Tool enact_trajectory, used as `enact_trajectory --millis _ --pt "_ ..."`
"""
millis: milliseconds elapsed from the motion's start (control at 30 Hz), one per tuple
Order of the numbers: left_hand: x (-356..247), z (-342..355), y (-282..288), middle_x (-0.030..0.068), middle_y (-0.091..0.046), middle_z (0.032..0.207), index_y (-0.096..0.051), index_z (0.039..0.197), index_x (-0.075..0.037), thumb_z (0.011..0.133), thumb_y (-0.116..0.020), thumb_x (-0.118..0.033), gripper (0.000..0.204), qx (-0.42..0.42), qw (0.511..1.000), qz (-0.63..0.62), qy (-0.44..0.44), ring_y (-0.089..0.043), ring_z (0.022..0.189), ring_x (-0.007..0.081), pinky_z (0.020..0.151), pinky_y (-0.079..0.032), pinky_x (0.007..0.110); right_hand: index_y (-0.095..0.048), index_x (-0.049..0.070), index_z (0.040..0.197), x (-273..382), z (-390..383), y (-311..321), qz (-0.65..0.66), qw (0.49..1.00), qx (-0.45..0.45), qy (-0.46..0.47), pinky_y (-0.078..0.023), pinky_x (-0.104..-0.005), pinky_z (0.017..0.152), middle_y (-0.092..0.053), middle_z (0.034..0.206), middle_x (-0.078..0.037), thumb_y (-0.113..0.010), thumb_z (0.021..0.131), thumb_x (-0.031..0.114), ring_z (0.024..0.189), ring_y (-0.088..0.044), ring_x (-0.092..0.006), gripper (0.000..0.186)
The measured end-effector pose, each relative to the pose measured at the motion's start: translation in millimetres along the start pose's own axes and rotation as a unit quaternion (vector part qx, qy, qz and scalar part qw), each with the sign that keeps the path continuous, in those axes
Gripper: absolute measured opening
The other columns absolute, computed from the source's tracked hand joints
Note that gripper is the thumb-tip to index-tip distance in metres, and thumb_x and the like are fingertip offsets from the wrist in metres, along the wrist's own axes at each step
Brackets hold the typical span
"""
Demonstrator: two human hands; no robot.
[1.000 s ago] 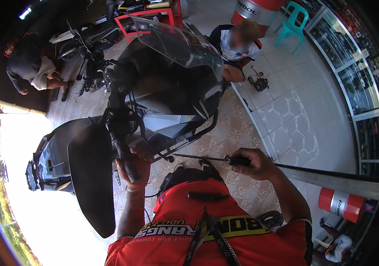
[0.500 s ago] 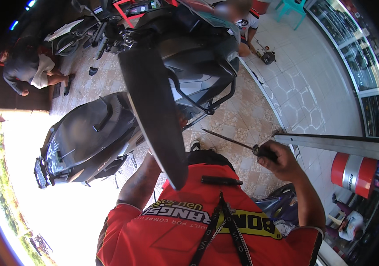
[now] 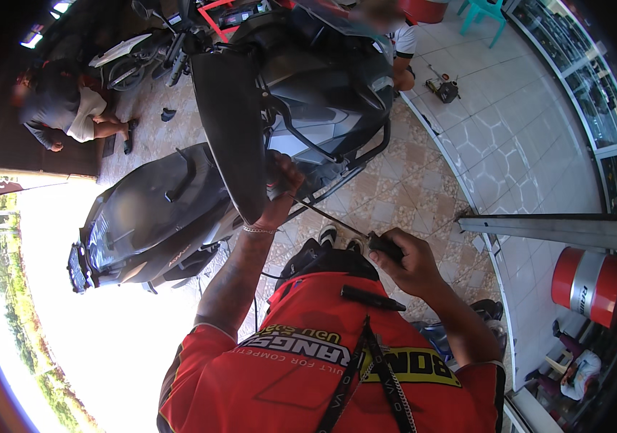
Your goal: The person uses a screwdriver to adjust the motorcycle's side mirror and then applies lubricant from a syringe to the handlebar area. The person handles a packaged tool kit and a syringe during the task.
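I'm holding a screwdriver [image 3: 379, 244] in my right hand [image 3: 403, 261], the fingers closing snugly around its dark handle, and its long thin shaft is slanting up and leftward toward the end of the handlebar. My left hand [image 3: 287, 180] is curling around the handlebar grip [image 3: 274, 173] of a dark motorbike [image 3: 207, 187], holding it firmly as far as I can see, though a broad black panel [image 3: 232, 130] is hiding part of that bar from me. The grip is sitting just beyond the panel's lower right edge, and the shaft's tip is ending close by my left hand; whether it is touching any part there, I cannot tell. I'm judging this step as lining up the tool at the bar end while the other hand is steadying the bar, with no seating being shown. To my mind, the next move is calling for a locked left hold, a straighter view past the panel, and a careful tip placement clear of my own fingers.
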State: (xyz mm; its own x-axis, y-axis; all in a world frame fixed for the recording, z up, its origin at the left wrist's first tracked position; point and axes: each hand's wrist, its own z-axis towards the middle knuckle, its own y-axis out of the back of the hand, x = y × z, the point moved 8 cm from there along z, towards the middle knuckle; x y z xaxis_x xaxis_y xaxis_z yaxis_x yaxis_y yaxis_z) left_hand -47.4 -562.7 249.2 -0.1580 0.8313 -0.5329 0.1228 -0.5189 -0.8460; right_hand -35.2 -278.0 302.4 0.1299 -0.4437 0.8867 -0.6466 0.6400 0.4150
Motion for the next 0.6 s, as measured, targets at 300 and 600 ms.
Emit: enact_trajectory --millis 300,600 --pt "-3.7 1.0 -8.2 0.0011 -0.056 0.097 -0.059 0.112 -0.013 0.091 -0.07 -0.05 0.044 0.033 0.998 0.049 0.011 -0.053 0.093 0.0167 0.088 -0.044 0.037 -0.064 0.003 0.103 6.1 -3.8 -21.7 -0.031 0.995 -0.089 0.023 -0.052 -0.0407 0.069 -0.068 0.091 -0.016 -0.073 0.092 0.024 0.08 -0.07 -0.0328 0.026" --pt "2.3 2.3 29.5 0.0029 -0.056 0.098 -0.059 0.113 -0.012 0.095 -0.068 -0.044 0.038 0.002 0.997 0.052 0.061 -0.053 0.094 0.0167 0.085 -0.042 0.038 -0.063 0.0 0.106 6.7 -28.2 -58.0 -0.06 0.98 -0.175 -0.073 -0.053 -0.043 0.069 -0.067 0.091 -0.018 -0.074 0.089 0.023 0.082 -0.069 -0.0373 0.031"
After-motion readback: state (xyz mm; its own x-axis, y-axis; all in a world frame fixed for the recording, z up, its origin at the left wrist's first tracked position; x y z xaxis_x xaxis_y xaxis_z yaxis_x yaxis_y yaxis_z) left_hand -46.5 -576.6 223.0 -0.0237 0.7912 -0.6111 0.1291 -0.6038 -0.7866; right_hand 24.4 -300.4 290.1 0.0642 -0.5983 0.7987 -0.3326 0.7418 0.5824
